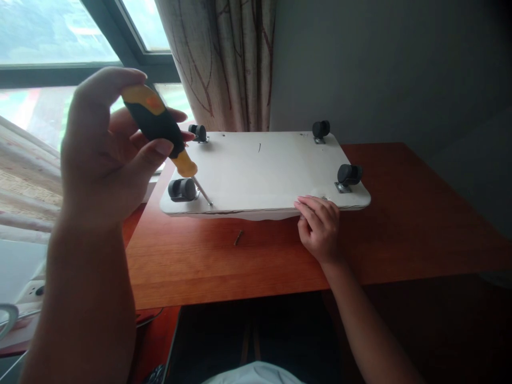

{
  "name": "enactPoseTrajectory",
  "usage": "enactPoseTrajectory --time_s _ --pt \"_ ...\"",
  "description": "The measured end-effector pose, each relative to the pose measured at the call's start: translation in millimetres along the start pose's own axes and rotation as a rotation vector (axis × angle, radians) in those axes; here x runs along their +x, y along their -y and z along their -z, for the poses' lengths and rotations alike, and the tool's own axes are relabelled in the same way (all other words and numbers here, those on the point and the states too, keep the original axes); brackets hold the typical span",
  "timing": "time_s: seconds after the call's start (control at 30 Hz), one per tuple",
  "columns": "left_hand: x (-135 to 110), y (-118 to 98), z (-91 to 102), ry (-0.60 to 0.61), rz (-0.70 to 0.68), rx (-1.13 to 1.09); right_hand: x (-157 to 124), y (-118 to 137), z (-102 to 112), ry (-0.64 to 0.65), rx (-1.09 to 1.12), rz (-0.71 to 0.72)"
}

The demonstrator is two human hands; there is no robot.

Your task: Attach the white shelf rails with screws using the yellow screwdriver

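Note:
My left hand [116, 138] is closed around the yellow and black handle of a screwdriver [158, 122], which leans down to the right. Its metal tip meets the top of a white board [260, 170] near the front left corner, just right of a black caster wheel [182, 190]. At the board's front edge, right of the middle, my right hand [319, 224] grips the rim, fingers on top and thumb lower down. Whether a screw sits under the tip is too small to tell.
More casters stand at the other corners: back left [198, 132], back right [320, 129] and front right [349, 175]. A small screw [238, 238] lies on the brown wooden table [192, 266] before the board. Behind are a curtain [228, 64] and a window [52, 32].

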State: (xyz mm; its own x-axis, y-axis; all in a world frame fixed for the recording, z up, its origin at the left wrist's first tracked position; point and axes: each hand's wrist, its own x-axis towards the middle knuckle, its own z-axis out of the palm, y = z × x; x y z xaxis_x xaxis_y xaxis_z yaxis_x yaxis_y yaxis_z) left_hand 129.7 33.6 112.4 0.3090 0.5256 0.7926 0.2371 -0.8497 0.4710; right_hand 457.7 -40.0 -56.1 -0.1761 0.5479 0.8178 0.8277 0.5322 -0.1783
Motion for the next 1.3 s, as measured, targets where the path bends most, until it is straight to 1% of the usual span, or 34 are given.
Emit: enactPoseTrajectory --time_s 0.17,0.23,0.3,0.37,0.47,0.57,0.73,0.8,0.9,0.97,1.07,1.23,1.3 --pt "-1 1 -8.5 -0.106 -0.105 0.162 -2 0 -1 0.006 0.005 -0.007" --pt "0 1 -11.7 -0.178 -0.129 0.230 -1 0 -1 0.003 0.007 -0.006" --pt "0 0 -13.7 -0.247 -0.122 0.261 -1 0 -1 0.001 0.008 -0.003" --pt "0 0 -14.2 -0.273 -0.094 0.255 -1 0 -1 0.004 0.007 -0.002" --pt "-1 0 -11.5 -0.253 -0.036 0.175 -1 0 -1 0.011 0.000 -0.007" --pt "-3 2 -5.3 -0.185 0.014 0.119 -1 0 0 0.009 -0.006 -0.005" --pt "-2 6 4.6 0.004 -0.039 0.085 -2 0 0 0.020 -0.006 -0.019" --pt "-1 4 5.4 0.038 -0.017 0.059 -2 0 0 0.029 -0.010 -0.025" --pt "-2 0 3.4 0.035 0.036 0.030 -2 0 0 0.019 -0.013 -0.013" --pt "-3 -1 1.3 0.017 0.040 0.026 -1 0 0 0.006 -0.009 -0.005" --pt "-5 1 -1.8 -0.004 0.009 0.068 -1 1 0 0.009 -0.019 -0.006" --pt "-5 2 -6.9 -0.147 -0.112 0.204 -2 0 -1 0.019 -0.035 -0.011" --pt "-5 -2 -8.9 -0.158 -0.115 0.217 -2 0 -1 0.010 -0.030 -0.007"
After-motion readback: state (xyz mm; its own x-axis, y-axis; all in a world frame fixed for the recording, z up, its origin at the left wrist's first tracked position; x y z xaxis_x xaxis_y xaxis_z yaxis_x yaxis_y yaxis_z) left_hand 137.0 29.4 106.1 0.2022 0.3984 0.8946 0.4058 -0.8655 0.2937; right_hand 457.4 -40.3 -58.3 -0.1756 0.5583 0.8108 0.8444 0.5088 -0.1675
